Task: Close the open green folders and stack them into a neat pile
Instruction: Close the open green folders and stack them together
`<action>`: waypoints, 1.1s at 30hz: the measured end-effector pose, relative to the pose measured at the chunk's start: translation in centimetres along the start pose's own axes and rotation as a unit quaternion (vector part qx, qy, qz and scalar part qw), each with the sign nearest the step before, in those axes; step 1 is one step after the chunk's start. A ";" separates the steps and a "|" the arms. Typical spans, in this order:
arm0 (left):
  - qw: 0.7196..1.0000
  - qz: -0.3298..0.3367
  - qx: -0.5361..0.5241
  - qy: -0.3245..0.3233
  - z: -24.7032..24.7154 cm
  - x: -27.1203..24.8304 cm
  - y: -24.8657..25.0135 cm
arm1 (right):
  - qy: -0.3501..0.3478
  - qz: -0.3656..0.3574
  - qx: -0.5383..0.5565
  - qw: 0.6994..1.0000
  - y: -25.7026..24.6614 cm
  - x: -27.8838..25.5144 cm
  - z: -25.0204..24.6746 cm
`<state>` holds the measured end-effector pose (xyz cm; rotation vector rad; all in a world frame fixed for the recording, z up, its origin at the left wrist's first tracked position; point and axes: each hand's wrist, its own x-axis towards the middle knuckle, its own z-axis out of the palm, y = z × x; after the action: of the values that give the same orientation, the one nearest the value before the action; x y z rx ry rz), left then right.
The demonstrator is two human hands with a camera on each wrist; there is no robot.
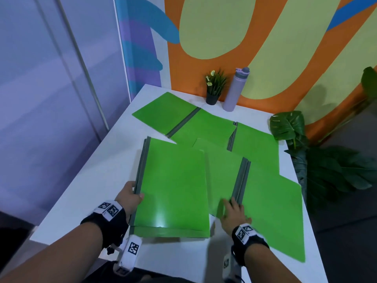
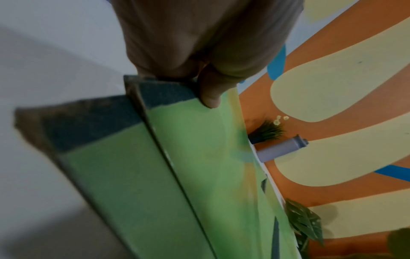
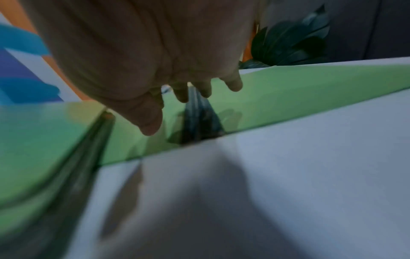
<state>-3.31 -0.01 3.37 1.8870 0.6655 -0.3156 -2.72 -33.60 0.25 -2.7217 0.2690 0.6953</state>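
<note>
Where mural wall [image 1: 265, 37] meets white table [image 1: 85, 193].

The closed folder [image 1: 173, 188] is covering the left half of the open folder [image 1: 269, 217] at three o'clock of it, and is hiding the left hand's [image 1: 130, 196] fingers under its spine. A second closed folder [image 1: 169, 232] is peeking out beneath, mostly buried. In the right wrist view, motion blur is smearing the table [image 3: 288, 157] and the right hand [image 3: 155, 61]; whether it is touching the grey spine [image 3: 199, 112] is staying unclear.
</note>
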 end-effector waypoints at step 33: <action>0.994 -0.055 -0.016 0.089 0.6 1.8 0.4 | 0.387 0.090 0.123 0.910 -1.6 -6.0 -13.5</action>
<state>-1.57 -0.12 2.52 1.8656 0.8923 -0.2062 -1.61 -36.17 14.82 -2.6010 0.7335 -0.4025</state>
